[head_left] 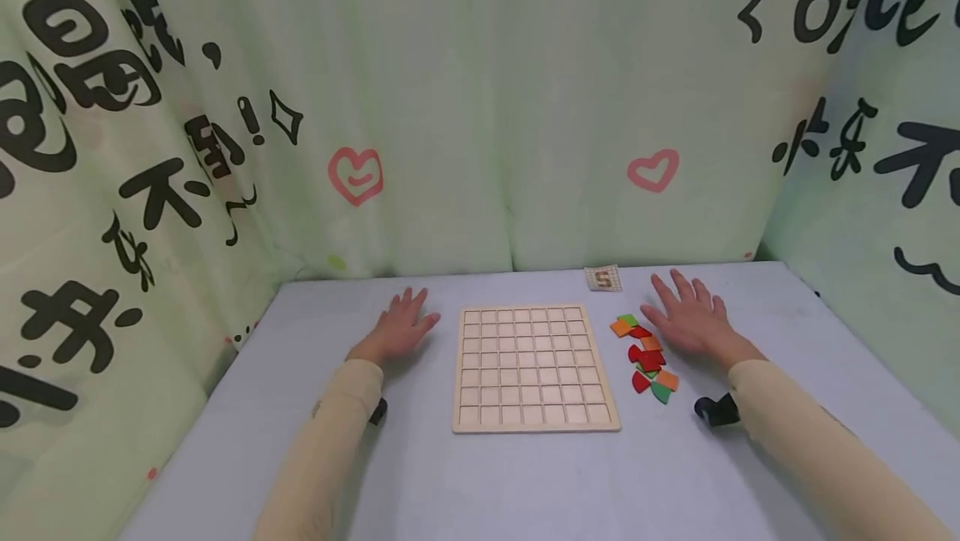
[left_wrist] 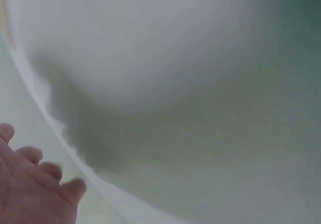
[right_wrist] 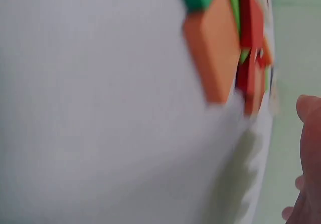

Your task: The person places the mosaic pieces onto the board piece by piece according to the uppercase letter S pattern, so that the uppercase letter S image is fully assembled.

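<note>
A wooden grid board (head_left: 525,431) lies flat on the white table between my two hands. To its left, my left hand (head_left: 397,328) is spread with nothing in it; the left wrist view shows the same hand (left_wrist: 35,194) over the tabletop. On the board's other side my right hand (head_left: 693,320) has its fingers spread and holds nothing. Beside it lies a loose pile of small red, orange and green pieces (head_left: 651,360). The right wrist view shows an orange piece (right_wrist: 213,48) and a red piece (right_wrist: 251,18) close up, with part of the right hand (right_wrist: 311,148) at the edge.
A small square card (head_left: 603,278) with a printed pattern lies near the table's back edge. Pale green curtains (head_left: 487,107) with black writing and pink hearts hang behind and at both sides. Dark wrist-camera mounts (head_left: 717,411) show under the sleeves.
</note>
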A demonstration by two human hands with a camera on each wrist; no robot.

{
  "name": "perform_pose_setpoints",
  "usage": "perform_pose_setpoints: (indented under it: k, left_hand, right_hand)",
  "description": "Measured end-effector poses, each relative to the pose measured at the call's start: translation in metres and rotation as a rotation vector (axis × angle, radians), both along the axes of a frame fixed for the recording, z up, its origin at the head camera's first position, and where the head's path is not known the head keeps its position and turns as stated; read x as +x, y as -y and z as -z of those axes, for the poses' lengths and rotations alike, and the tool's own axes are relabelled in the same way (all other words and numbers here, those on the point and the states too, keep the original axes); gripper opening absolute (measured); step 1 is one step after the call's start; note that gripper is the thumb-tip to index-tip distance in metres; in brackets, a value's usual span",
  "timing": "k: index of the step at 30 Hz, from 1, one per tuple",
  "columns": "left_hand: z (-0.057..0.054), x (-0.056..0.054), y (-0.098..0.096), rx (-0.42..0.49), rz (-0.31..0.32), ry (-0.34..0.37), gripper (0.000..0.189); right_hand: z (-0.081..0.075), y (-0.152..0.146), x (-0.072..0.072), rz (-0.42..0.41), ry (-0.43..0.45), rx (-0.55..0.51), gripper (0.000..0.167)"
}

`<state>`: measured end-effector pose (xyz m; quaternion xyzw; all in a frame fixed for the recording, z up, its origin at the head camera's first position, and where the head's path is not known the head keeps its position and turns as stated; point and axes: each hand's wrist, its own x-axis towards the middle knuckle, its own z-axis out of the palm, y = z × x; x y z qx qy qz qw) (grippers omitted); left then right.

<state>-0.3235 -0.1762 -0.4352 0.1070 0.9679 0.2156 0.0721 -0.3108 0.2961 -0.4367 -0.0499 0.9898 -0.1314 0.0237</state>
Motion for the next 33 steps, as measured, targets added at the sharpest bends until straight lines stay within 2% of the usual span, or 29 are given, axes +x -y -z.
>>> perform_pose_setpoints:
  k: [5,9,15,19,25,30,33]
  left_hand:
    - [-0.002,0.002,-0.029,0.161,0.126,0.055,0.07]
    - [0.001,0.006,-0.041,0.231,0.167,0.105,0.068]
    - [0.006,0.01,-0.045,0.259,0.168,0.101,0.044]
    - [0.006,0.013,-0.044,0.271,0.15,0.096,0.035]
    - [0.007,0.015,-0.041,0.264,0.124,0.11,0.034]
    - [0.006,0.017,-0.039,0.263,0.123,0.104,0.033]
    - [0.005,0.017,-0.039,0.266,0.128,0.096,0.032]
  right_hand:
    - [-0.014,0.029,0.01,-0.036,-0.047,-0.052,0.076]
    - [-0.023,0.048,0.018,-0.066,-0.06,-0.15,0.073]
    - [-0.031,0.063,0.021,-0.078,-0.042,-0.372,0.074]
    - [-0.031,0.066,0.019,-0.061,-0.041,-0.457,0.075]
    - [-0.019,0.055,0.01,-0.011,-0.125,-0.436,0.068]
    - [-0.009,0.039,0.005,0.034,-0.03,-0.404,0.054]
    - [-0.003,0.031,0.002,0.022,0.029,-0.387,0.049]
